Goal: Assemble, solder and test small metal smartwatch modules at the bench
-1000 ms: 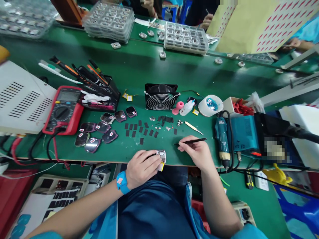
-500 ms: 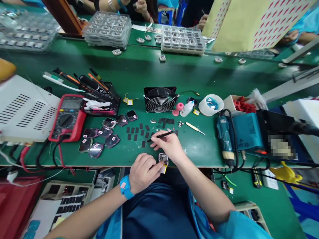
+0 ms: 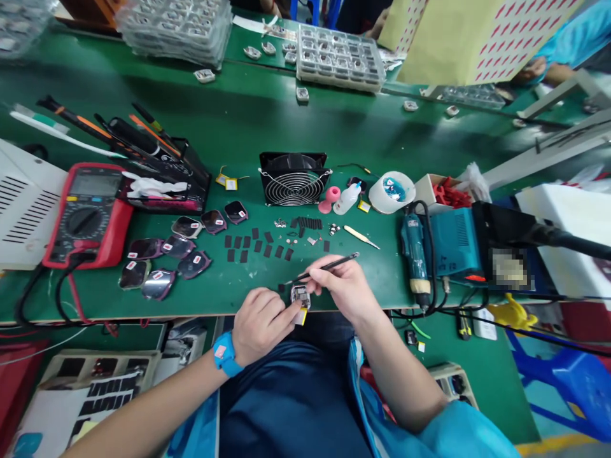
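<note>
My left hand (image 3: 264,324), with a blue band at its wrist, is closed on a small open watch case (image 3: 300,294) at the table's front edge. Electronics show inside the case, and a yellow-edged battery (image 3: 300,316) hangs from its near side. In my right hand (image 3: 346,283) is a pair of black tweezers (image 3: 334,262), pinched between the fingers and pointing left. A small black pad (image 3: 281,288) is at the tweezers' tip, just left of the case. Behind the hands, several similar black pads (image 3: 258,246) lie in loose rows.
Watch faces (image 3: 159,284) and a red multimeter (image 3: 88,216) are on the left. A fan (image 3: 294,181) stands behind the pads. Toward the right are a white tub (image 3: 391,200), a pale-handled pointed tool (image 3: 361,236), an electric screwdriver (image 3: 414,254) and a teal box (image 3: 453,242).
My right hand has drawn the tweezers back from the rows of pads to the watch case, with a black pad at their tip. The whole view has shifted; my left hand keeps its hold.
</note>
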{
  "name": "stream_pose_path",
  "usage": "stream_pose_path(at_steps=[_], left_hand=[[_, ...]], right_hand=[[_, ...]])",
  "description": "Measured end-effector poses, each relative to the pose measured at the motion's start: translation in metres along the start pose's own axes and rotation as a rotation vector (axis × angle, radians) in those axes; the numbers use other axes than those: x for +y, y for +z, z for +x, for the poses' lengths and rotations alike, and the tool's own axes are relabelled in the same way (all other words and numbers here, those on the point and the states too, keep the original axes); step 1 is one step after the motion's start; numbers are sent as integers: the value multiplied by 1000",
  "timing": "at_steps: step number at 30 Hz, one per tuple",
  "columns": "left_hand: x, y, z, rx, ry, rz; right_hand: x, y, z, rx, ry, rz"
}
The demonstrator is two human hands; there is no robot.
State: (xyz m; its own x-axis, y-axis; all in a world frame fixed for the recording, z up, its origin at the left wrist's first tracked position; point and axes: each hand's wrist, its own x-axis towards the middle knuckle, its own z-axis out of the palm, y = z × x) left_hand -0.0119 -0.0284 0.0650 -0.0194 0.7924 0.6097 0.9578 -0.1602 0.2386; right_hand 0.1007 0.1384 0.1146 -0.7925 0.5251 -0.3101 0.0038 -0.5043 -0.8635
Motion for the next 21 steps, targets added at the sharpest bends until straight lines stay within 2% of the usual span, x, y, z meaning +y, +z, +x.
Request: stream_pose_path(at_steps=[5,11,21], left_hand=[[-1,1,-1,9,-12,-46],[-4,2,-3,-18,13,-27],[-3,3,-4,-38,21,-14]], right_hand=[[1,-18,-20,-63,139,16],[13,-26,-18,27,50,-111],[13,-24,-18,91,-3,-115]])
